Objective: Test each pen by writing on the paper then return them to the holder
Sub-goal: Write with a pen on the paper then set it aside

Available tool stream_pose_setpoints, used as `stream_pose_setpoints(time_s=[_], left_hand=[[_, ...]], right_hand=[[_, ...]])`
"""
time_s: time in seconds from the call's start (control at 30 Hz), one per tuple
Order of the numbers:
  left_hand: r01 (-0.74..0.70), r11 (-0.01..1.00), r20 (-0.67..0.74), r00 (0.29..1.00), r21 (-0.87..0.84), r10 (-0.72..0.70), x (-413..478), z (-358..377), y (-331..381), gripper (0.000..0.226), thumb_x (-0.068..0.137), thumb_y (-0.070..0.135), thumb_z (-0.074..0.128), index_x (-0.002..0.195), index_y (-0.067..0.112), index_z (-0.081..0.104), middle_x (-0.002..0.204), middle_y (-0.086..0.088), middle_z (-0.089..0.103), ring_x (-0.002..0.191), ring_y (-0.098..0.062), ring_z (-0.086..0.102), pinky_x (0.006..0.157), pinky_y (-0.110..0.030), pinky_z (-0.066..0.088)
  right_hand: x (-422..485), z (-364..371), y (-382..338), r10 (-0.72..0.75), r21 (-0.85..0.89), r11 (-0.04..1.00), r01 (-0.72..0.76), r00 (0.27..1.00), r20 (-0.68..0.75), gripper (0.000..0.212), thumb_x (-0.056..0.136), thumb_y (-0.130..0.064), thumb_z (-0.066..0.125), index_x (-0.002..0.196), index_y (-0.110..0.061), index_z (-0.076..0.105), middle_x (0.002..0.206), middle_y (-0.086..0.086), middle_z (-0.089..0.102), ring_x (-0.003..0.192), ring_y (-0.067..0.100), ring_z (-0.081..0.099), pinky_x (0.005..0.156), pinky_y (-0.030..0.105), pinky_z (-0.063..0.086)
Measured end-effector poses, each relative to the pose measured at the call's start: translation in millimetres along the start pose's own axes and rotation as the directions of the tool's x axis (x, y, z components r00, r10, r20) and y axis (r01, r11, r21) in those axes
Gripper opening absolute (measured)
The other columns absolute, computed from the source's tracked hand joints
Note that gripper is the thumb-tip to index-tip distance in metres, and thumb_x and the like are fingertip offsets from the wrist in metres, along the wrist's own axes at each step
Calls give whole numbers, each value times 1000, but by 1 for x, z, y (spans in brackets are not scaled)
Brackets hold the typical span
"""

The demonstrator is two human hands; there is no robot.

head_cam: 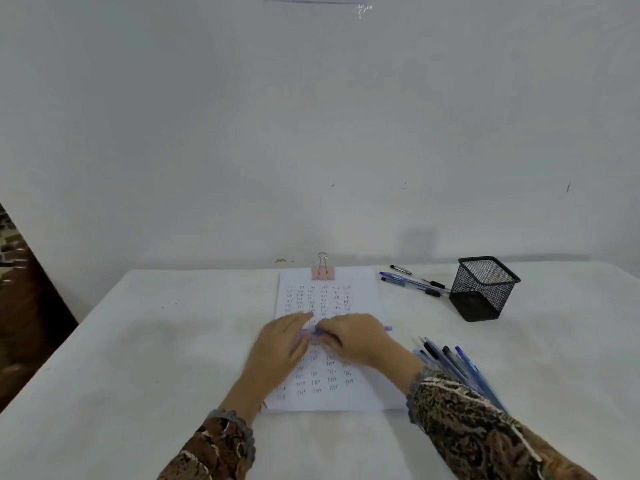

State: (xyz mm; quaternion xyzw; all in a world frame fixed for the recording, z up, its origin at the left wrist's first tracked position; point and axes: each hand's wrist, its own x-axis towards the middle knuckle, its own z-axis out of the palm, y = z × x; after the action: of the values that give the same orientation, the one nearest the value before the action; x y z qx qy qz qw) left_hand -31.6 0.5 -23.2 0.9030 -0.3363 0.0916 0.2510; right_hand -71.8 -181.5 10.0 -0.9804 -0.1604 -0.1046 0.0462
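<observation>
1. While both hands meet over the middle of the paper (329,296), a blue pen (387,328) lies level between them, its tail poking out to the right.
2. The right hand (356,336) curls round the barrel, and the left hand (280,341) pinches the pen's left end. This is probably a cap coming off or going on, though blur hides which.
3. The paper carries columns of small test marks, far and near, so the hands work just where the next mark would go.
4. A binder clip (322,271) pins the paper's far edge, which likely keeps the sheets from sliding.
5. The holder (485,289), a black mesh cup at far right on the table (138,358), looks empty.
6. A few loose pens (412,280) lie just left of the holder.
7. A pile of pens (450,362) sits near the right forearm, within easy reach.
</observation>
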Motion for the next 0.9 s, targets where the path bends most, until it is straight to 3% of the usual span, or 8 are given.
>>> stream_pose_setpoints(time_s=[0.1, 0.2, 0.27, 0.33, 0.43, 0.5, 0.57, 0.9], left_hand=[[-46, 999, 7, 999, 8, 46, 0, 0, 0, 63, 90, 57, 17, 116, 20, 60, 106, 7, 65, 99, -12, 57, 88, -24, 41], [15, 997, -32, 999, -70, -17, 0, 0, 0, 56, 93, 56, 24, 114, 18, 60, 105, 7, 64, 97, -9, 56, 85, -18, 40], [57, 989, -39, 997, -138, -63, -1, 0, 0, 36, 97, 42, 36, 115, 19, 58, 107, 10, 62, 97, -5, 55, 87, -18, 42], [73, 982, -45, 996, -175, -82, 0, -2, 3, 32, 97, 37, 37, 116, 19, 55, 109, 12, 61, 97, -4, 55, 84, -16, 42], [75, 983, -46, 995, -170, -84, 0, -1, 2, 33, 98, 35, 35, 119, 18, 53, 112, 11, 61, 98, -6, 56, 82, -17, 43], [80, 982, -43, 995, -169, -89, 0, -1, 1, 32, 98, 35, 35, 119, 18, 53, 110, 10, 62, 95, -6, 56, 81, -16, 43], [85, 982, -45, 995, -169, -93, 0, -1, 1, 31, 98, 35, 36, 118, 19, 54, 106, 10, 62, 91, -4, 56, 77, -15, 43], [84, 983, -45, 995, -163, -93, 0, -2, 3, 27, 97, 34, 39, 116, 22, 55, 96, 16, 57, 84, -1, 52, 68, -7, 36]], right_hand=[[5, 7, 0, 21, -61, 998, -21, 1000, -12, 37, 97, -40, 38, 102, -12, 61, 93, 4, 66, 83, 23, 62, 64, 31, 40], [5, 9, 18, -86, -209, 978, 12, 933, -350, 35, 86, -40, 39, 76, -20, 66, 74, -6, 64, 69, 16, 60, 61, 28, 45], [2, 6, 27, -23, -84, 996, -30, 826, -564, 30, 84, -41, 45, 78, -22, 69, 82, -6, 63, 79, 12, 49, 67, 29, 39], [-1, -4, 22, 228, 315, 949, -15, 722, -653, 24, 88, -33, 52, 87, -17, 70, 89, -4, 59, 85, 7, 45, 74, 25, 38], [-1, -12, 5, 714, 911, 407, 59, 602, -358, 14, 96, -16, 50, 93, -20, 64, 88, -6, 52, 77, 2, 50, 72, 16, 42], [-1, -10, -3, 840, 968, -87, 236, 540, -57, 16, 98, -13, 44, 96, -15, 60, 77, 0, 50, 68, 10, 49, 68, 21, 46], [-2, -9, -7, 849, 869, -347, 353, 512, 131, 13, 97, -11, 46, 93, -9, 58, 75, 5, 52, 67, 15, 55, 65, 23, 54], [-7, 4, -18, 807, 812, -480, 331, 530, 261, 12, 95, -10, 49, 85, -7, 55, 80, 7, 61, 69, 13, 69, 61, 24, 58]])
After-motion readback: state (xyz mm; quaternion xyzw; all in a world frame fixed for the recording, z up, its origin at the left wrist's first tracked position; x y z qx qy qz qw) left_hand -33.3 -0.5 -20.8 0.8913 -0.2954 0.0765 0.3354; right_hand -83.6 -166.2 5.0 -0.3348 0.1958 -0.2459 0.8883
